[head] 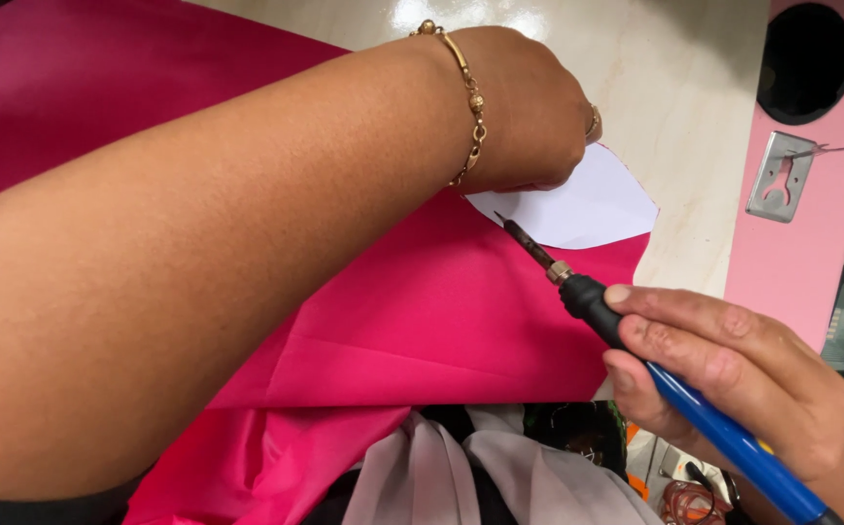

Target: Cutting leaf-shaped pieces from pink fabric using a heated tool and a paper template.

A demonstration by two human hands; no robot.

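A small sewing or tailoring workshop is suggested; a wide sheet of bright pink fabric is spread over a glossy pale stone worktop, and a white paper pattern piece is laid on the cloth; a pen-shaped hot cutting tool with a blue handle is seen at the pattern's edge. A pink-painted table edge with a round hole and a metal plate is seen alongside; clutter and cables are glimpsed below.
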